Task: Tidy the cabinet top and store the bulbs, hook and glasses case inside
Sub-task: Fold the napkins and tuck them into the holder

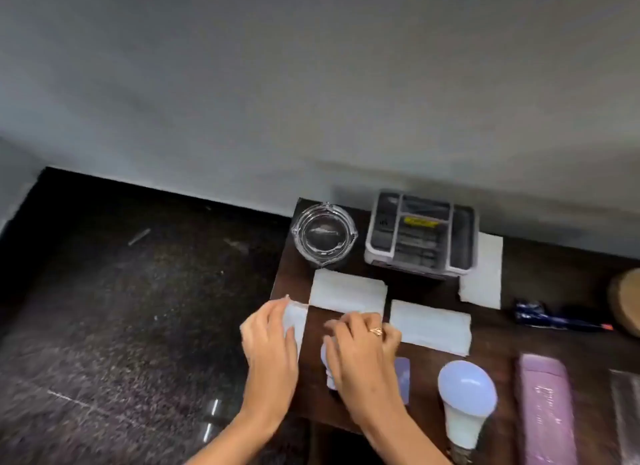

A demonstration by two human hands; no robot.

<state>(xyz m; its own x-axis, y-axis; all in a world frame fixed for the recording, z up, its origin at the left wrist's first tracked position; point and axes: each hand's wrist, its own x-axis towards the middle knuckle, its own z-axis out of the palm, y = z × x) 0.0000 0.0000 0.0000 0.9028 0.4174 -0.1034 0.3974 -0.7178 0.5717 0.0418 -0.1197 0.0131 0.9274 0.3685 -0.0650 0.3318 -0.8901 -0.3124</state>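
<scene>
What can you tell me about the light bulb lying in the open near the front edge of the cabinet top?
The light bulb has a frosted white dome, a white tapered body and a metal screw base. It lies on its side on the dark wooden cabinet top, dome toward the wall, base at the front edge. Neither hand touches it; the pink case lies beside it, apart.

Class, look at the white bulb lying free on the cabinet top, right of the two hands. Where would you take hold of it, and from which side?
Grip the bulb around its tapering white neck, just below the dome, coming down from above. It lies on its side, dome toward the wall and metal base toward the person, so the narrower neck probably gives fingers a firmer hold than the smooth round dome.
</scene>
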